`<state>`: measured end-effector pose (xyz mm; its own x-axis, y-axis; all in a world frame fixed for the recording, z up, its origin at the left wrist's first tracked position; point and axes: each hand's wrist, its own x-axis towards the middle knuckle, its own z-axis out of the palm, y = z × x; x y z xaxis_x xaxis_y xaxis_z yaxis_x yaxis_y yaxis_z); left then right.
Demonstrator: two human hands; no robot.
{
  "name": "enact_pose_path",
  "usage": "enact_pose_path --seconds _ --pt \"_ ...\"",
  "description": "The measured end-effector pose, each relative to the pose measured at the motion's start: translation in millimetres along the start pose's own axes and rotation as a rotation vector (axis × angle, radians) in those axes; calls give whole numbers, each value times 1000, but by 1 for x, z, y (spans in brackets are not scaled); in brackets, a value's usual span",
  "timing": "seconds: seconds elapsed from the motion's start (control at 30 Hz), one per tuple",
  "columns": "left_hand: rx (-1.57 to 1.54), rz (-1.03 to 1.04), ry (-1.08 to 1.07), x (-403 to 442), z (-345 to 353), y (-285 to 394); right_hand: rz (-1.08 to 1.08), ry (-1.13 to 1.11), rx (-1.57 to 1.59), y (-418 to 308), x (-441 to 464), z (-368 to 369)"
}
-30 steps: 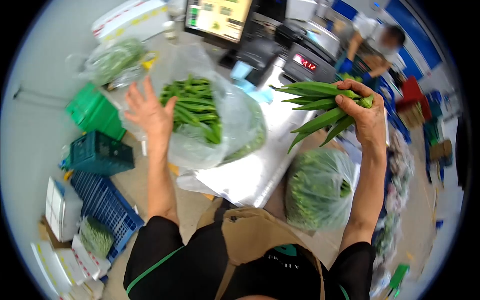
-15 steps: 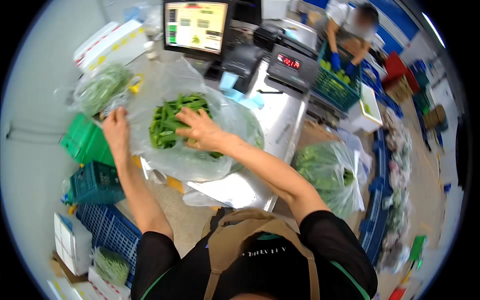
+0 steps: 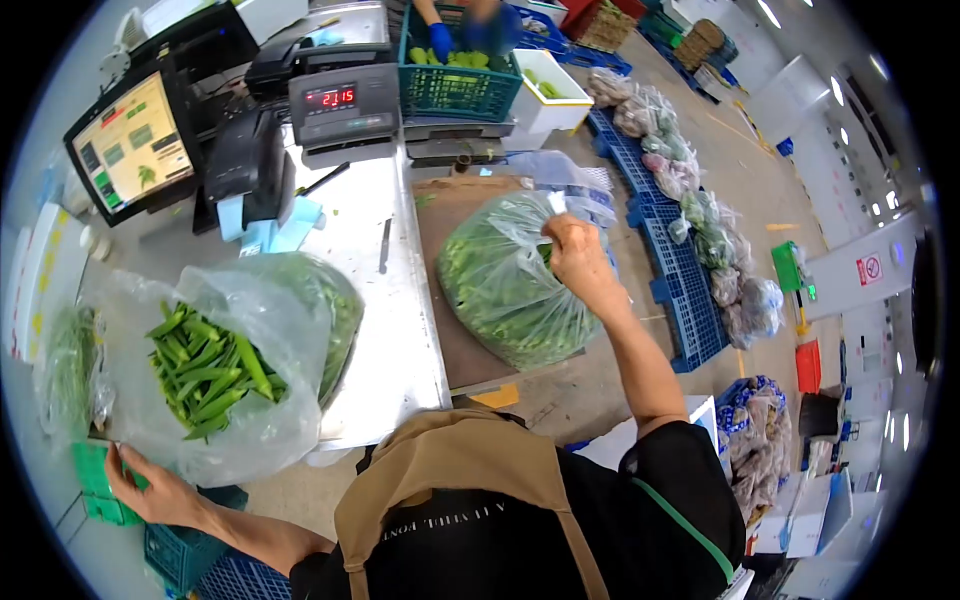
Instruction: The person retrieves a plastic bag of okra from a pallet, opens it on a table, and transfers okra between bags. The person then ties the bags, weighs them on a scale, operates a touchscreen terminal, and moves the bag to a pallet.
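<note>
Plastic bag w/ greens (image 3: 505, 305) sits under R hand (image 3: 585, 262) (half-curled at top, can't tell grip); L hand (image 3: 155, 490) part-open, empty.

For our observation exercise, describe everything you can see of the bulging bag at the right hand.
The bag is thin, translucent and plastic-looking, rounded out by green produce showing through it. Creases run towards its gathered top. It stands on a brown surface right of the metal table. The right hand is at the top; whether it grips film or contents is unclear.
</note>
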<state>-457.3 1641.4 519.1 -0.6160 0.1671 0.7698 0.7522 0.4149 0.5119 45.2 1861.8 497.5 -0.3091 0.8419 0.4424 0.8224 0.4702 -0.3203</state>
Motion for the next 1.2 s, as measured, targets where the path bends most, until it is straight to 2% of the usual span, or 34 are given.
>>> enact_pose_path --seconds 0.07,0.17,0.27,0.3,0.43,0.57,0.67,0.77,0.83,0.9,1.07,1.2 --pt "-156 -45 52 -9 9 14 174 -371 -40 36 -13 0" --pt "-429 -75 -21 -23 29 39 188 -855 -251 56 -7 28" --pt "-561 -91 -152 -36 43 66 46 -712 83 113 -23 85" --pt "-597 -88 -183 -40 46 72 -12 -712 95 123 -21 98" --pt "-637 -111 -268 -54 41 82 -188 -880 -163 131 2 118" --pt "-608 -166 -321 -69 34 70 -285 -979 -322 127 17 105" --pt "-654 -290 -353 -79 33 72 -383 -927 -353 130 17 105" --pt "-681 -274 -404 -86 34 90 -574 -782 -296 169 8 152" --pt "-723 -270 -463 -90 35 102 -552 -844 -337 152 11 147" --pt "-756 -269 -489 -96 38 106 -343 -1065 -432 125 14 125" --pt "-796 -266 -571 -108 42 121 -564 -839 -429 175 3 168" --pt "-834 -225 -661 -115 46 139 -576 -801 -482 162 7 165"
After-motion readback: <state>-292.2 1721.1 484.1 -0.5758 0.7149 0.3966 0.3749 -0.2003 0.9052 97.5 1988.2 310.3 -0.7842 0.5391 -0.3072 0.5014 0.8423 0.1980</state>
